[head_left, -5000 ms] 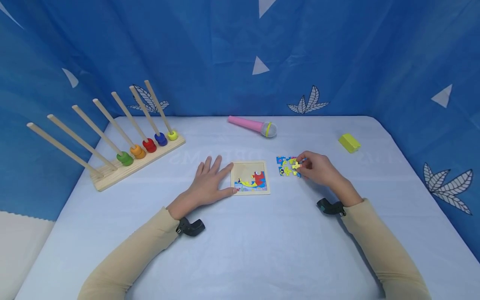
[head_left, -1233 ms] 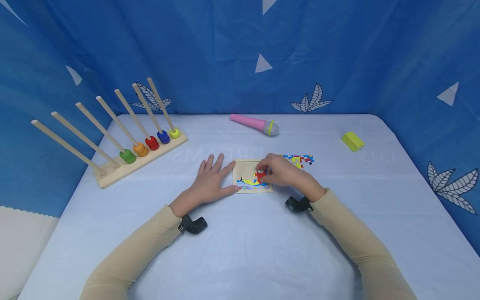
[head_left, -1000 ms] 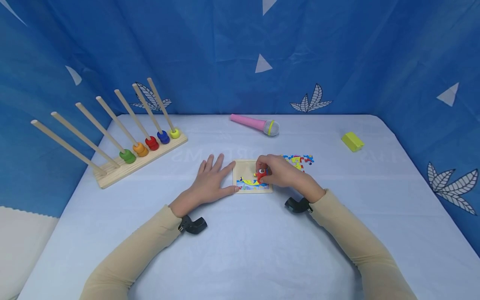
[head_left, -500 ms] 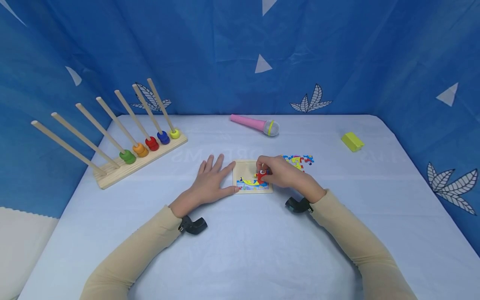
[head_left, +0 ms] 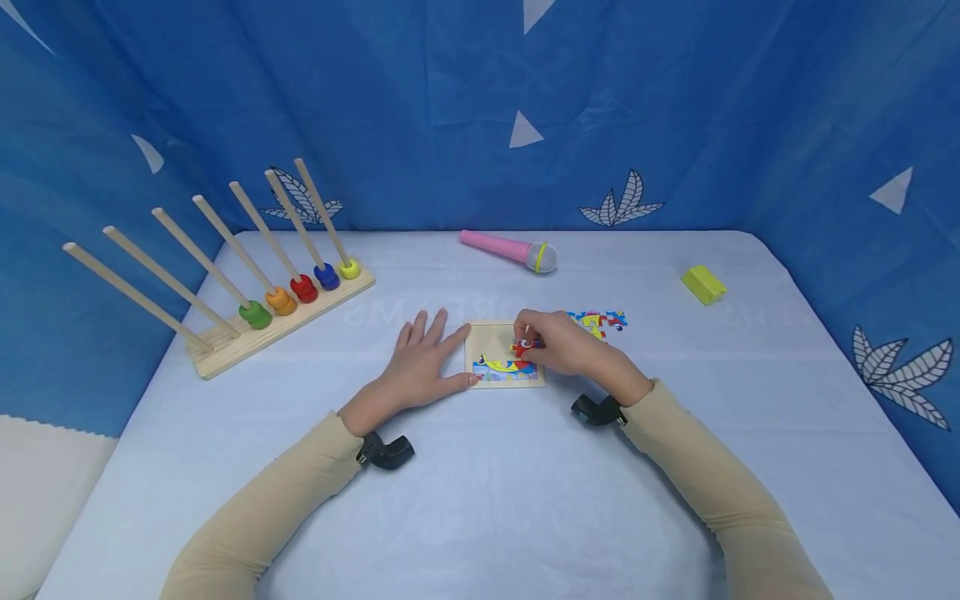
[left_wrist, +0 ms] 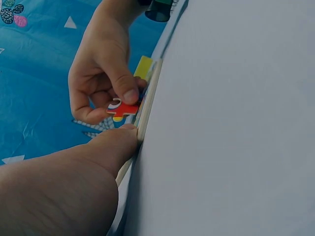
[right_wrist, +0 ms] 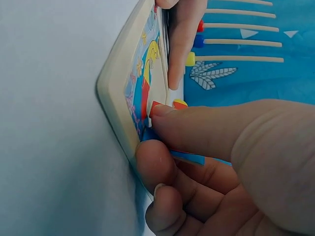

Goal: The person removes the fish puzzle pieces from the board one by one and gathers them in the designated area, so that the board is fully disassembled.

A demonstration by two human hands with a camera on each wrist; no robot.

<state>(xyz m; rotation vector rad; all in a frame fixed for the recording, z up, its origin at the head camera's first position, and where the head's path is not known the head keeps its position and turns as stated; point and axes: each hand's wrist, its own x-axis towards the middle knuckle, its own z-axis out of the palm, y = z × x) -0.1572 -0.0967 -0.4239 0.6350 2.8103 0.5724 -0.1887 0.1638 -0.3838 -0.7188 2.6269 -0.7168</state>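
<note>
Right grip (head_left: 562, 343), shifted from loose pieces (head_left: 593, 323) to over wooden frame (head_left: 510, 385), pinching red piece (left_wrist: 129, 109) | left grip (head_left: 416, 371) spread at frame's left | piece judged unseated

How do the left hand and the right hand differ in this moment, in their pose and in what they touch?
The left hand lies with straight, spread fingers, while the right hand has curled fingers. The left hand touches the left side of the wooden frame; the right hand pinches a red puzzle piece over the frame's right part. Both hands come out of beige sleeves, with a black device at each wrist.
</note>
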